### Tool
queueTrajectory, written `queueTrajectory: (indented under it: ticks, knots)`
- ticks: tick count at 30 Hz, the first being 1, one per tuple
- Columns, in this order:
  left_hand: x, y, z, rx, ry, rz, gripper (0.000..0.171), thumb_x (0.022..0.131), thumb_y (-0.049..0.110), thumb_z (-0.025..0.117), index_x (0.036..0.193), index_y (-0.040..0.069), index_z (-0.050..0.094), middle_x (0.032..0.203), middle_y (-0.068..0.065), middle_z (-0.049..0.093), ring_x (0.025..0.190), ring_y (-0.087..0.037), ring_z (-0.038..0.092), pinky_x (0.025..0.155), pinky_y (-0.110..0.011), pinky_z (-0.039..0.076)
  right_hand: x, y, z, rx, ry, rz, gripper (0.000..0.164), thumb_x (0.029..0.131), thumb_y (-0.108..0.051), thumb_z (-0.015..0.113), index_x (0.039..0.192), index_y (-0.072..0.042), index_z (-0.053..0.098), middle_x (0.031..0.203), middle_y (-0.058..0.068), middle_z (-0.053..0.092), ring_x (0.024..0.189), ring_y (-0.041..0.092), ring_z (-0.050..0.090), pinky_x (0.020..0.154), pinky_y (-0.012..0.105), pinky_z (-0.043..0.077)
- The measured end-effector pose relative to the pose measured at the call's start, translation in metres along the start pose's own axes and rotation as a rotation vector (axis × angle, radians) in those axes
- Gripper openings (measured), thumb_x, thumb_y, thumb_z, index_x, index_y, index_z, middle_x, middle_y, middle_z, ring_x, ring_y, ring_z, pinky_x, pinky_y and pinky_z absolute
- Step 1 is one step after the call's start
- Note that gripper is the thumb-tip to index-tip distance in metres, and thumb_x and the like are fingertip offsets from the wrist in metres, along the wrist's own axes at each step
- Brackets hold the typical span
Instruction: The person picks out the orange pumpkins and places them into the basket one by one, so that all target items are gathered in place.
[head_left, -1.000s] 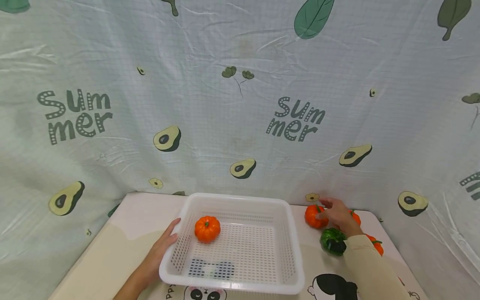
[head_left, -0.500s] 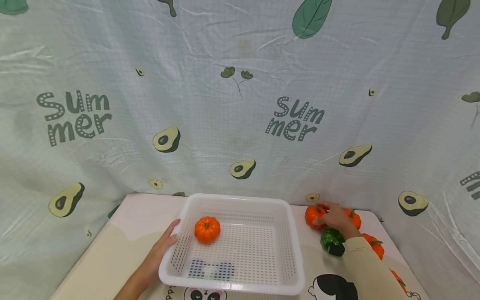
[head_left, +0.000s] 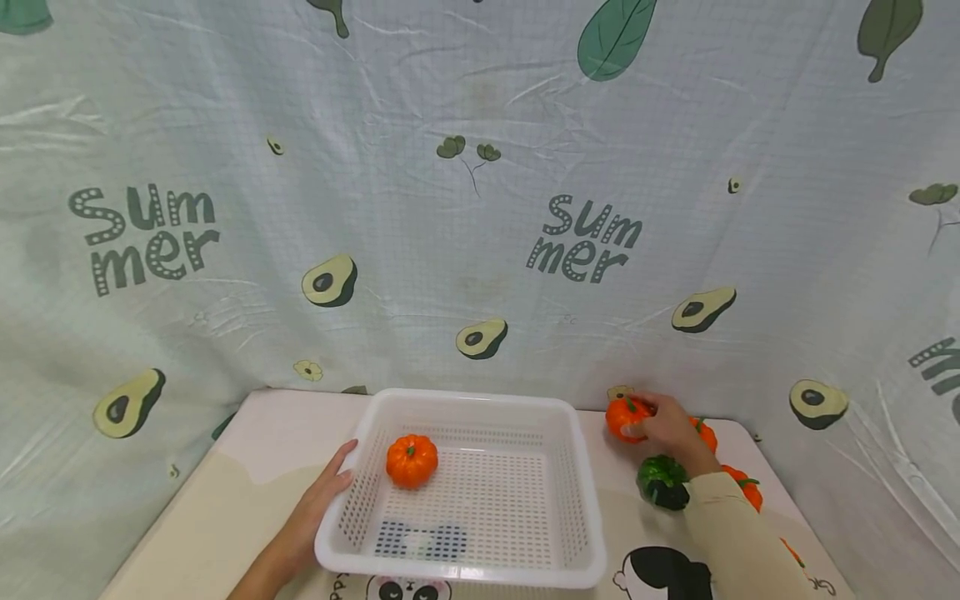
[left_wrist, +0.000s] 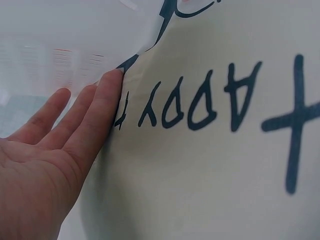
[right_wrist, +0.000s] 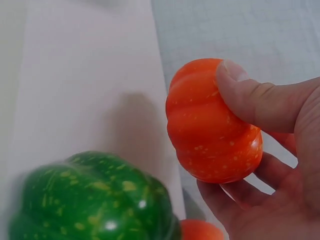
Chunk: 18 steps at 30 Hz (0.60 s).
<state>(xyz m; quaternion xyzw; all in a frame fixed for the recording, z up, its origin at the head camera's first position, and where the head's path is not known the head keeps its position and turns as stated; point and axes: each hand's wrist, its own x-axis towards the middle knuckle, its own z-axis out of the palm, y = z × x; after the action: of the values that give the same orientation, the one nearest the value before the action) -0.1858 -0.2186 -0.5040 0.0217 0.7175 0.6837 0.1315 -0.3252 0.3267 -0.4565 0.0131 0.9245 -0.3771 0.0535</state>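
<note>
My right hand grips a small orange pumpkin at the back right of the table. In the right wrist view the thumb lies across the ribbed side of that pumpkin, fingers beneath, and it appears lifted off the surface. Outstretched fingers of my left hand rest against the left side of a white perforated basket; the left wrist view shows the fingers straight along its wall. Inside the basket, toward the left, sits another orange pumpkin.
A green pumpkin with a dark patch stands in front of my right hand. Two more orange pumpkins, one farther back and one nearer, are partly hidden behind my right arm. A printed curtain hangs behind the table.
My right hand has closed around the orange pumpkin and raised it slightly. The left hand and the basket stay where they were.
</note>
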Motion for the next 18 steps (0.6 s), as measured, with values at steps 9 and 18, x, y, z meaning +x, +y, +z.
queueTrajectory:
  ticks: [9, 18]
  knots:
    - [-0.001, 0.000, 0.001, 0.003, 0.009, -0.007, 0.061, 0.112, 0.038, 0.032, 0.167, 0.026, 0.010, 0.173, -0.023, 0.016, 0.137, -0.038, 0.049, 0.104, -0.044, 0.052, -0.011, -0.017, -0.006, 0.034, 0.026, -0.020, 0.070, 0.085, -0.010, 0.080, 0.149, 0.001, 0.053, 0.148, 0.030, 0.053, 0.123, 0.044, 0.052, 0.106, 0.056, 0.045]
    - [0.001, 0.001, 0.001, -0.005, 0.033, -0.014, 0.061, 0.111, 0.042, 0.034, 0.167, 0.029, 0.013, 0.173, -0.020, 0.018, 0.135, -0.036, 0.051, 0.103, -0.044, 0.054, -0.012, -0.031, -0.012, 0.025, 0.024, -0.004, 0.067, 0.086, -0.015, 0.081, 0.147, -0.002, 0.057, 0.144, 0.028, 0.058, 0.122, 0.042, 0.055, 0.106, 0.055, 0.047]
